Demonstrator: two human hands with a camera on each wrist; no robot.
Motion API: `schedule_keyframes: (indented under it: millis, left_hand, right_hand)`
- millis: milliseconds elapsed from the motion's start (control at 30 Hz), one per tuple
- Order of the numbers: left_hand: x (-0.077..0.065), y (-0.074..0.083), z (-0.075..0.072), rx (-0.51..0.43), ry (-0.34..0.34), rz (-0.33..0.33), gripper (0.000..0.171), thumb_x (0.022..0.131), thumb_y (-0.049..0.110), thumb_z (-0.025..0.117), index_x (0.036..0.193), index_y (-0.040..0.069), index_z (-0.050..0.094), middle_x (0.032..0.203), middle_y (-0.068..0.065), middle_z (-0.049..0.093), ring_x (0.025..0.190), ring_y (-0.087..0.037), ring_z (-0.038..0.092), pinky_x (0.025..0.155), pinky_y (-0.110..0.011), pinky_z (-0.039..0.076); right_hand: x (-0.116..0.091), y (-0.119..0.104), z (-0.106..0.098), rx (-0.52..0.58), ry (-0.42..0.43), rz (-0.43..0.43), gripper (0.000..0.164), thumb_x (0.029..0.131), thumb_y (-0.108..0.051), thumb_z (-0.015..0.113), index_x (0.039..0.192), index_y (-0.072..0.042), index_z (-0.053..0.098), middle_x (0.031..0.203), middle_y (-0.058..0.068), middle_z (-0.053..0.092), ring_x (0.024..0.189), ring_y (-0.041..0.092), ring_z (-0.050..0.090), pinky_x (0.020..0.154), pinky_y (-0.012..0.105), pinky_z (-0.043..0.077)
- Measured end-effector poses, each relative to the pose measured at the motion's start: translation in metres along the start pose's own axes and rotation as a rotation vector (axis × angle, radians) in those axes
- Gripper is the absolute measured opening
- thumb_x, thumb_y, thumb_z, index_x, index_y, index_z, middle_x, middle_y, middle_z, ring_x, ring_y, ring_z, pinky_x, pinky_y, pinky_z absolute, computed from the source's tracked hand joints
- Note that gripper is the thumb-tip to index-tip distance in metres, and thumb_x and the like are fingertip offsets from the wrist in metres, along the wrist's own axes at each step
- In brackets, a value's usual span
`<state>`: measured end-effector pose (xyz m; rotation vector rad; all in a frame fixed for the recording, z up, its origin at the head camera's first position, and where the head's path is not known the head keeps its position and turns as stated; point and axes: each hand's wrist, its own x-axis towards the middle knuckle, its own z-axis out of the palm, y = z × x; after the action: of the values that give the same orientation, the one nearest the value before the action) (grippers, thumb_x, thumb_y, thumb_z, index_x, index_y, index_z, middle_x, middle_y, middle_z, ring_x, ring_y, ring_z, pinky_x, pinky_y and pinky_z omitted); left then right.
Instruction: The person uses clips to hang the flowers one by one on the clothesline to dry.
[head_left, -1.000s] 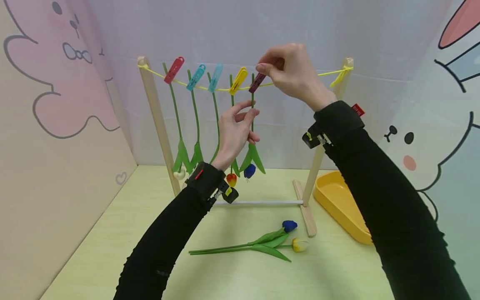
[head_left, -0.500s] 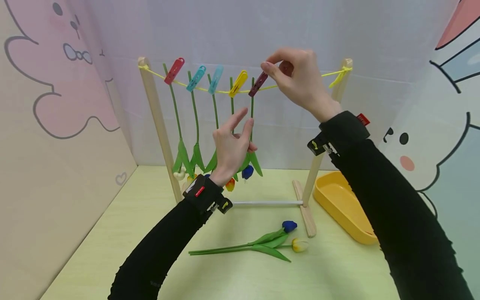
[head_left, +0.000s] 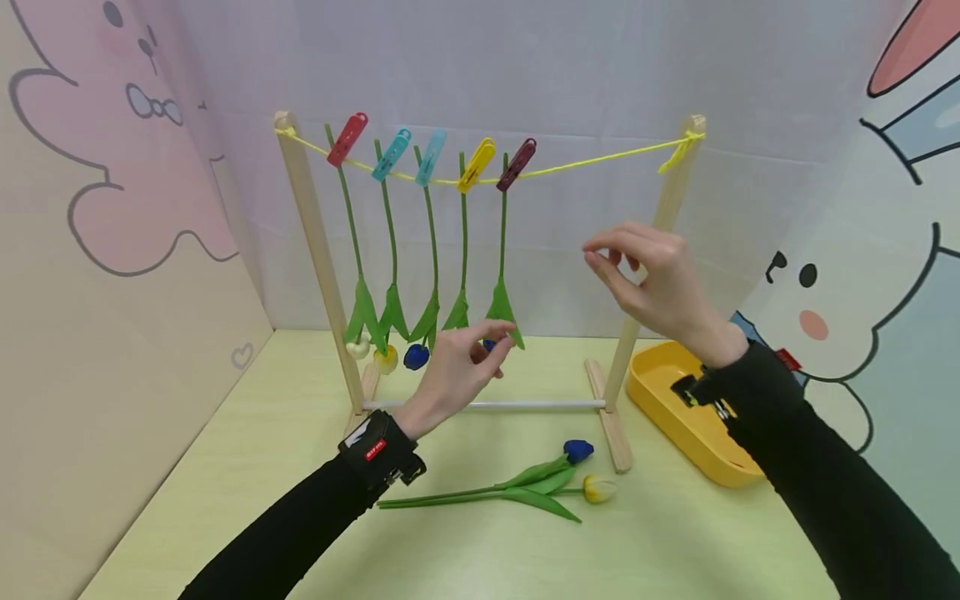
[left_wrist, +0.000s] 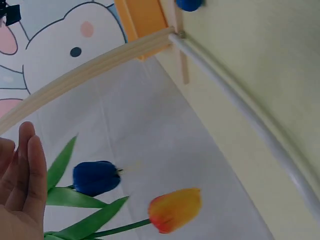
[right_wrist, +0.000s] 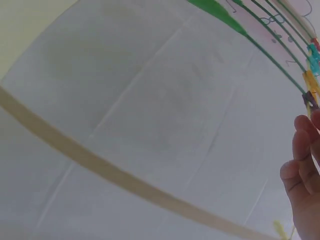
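Note:
Several artificial tulips hang head-down from a yellow string, each held by a clothespin. The rightmost, a blue tulip, hangs by a maroon clothespin. Beside it hangs an orange-red tulip under a yellow clothespin; my left hand hides its bloom in the head view. That hand holds nothing, its fingers loosely bent in front of the low blooms. Holding nothing either, my right hand is in the air right of the hanging tulips, thumb and fingers loosely curved.
A wooden frame carries the string, with a white crossbar low down. On the table lie a blue tulip and a yellow-white tulip, stems leftward. A yellow tray stands at the right.
My right hand has let go of the maroon clothespin and moved down and right. My left hand has come down from the stem of the rightmost tulip, which stays hanging.

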<state>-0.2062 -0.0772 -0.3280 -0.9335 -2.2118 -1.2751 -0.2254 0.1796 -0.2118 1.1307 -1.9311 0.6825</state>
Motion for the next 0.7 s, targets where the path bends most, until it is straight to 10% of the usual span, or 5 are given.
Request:
schedule_keyframes:
  millis: [333, 700]
  left_hand:
    - [-0.055, -0.026, 0.005, 0.204, -0.483, -0.175, 0.013, 0.098, 0.018, 0.066, 0.103, 0.013, 0.076, 0.086, 0.001, 0.076, 0.069, -0.004, 0.064, 0.060, -0.016, 0.050]
    - [-0.082, -0.042, 0.006, 0.281, -0.758, -0.240, 0.007, 0.091, 0.026, 0.076, 0.087, 0.021, 0.075, 0.072, 0.015, 0.064, 0.066, 0.003, 0.053, 0.058, -0.018, 0.044]
  right_hand:
    - [-0.111, 0.011, -0.018, -0.025, -0.069, 0.319, 0.024, 0.081, 0.018, 0.070, 0.099, 0.003, 0.073, 0.080, 0.009, 0.066, 0.075, 0.000, 0.046, 0.065, 0.012, 0.040]
    - [-0.192, 0.009, -0.030, -0.098, -0.385, 0.606, 0.008, 0.088, -0.002, 0.074, 0.096, -0.005, 0.076, 0.084, 0.002, 0.073, 0.066, -0.003, 0.046, 0.056, 0.018, 0.045]
